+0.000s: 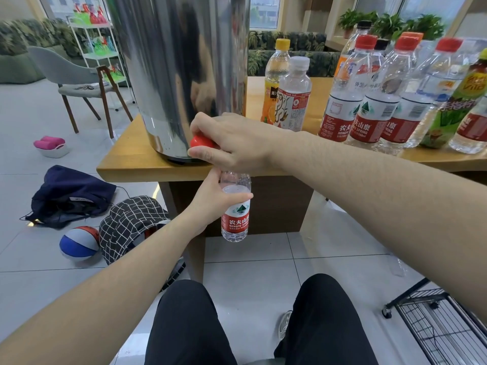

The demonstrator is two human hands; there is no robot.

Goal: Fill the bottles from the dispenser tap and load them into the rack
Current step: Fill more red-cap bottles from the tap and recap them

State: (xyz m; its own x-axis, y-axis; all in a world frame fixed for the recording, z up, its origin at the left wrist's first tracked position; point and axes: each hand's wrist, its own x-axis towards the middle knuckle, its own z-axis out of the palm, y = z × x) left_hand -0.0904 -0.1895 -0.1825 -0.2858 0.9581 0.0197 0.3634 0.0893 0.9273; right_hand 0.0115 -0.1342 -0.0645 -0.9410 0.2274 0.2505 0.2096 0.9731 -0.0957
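Observation:
A tall steel dispenser (179, 69) stands at the corner of the wooden table (126, 164). My right hand (232, 143) grips its red tap handle (200, 141). Just below the table edge, my left hand (213, 201) holds a clear uncapped bottle with a red label (235, 222) upright, its neck under my right hand. The bottle's mouth and the spout are hidden. A black wire rack (442, 327) sits on the floor at the lower right.
Several capped bottles (374, 101) crowd the table's right side, with an orange-juice bottle (275, 80) and a white-capped bottle (295, 93) nearer the dispenser. On the floor at left lie a dark bag (71, 196), a checked bag (129, 222) and a ball (79, 243). My knees fill the bottom.

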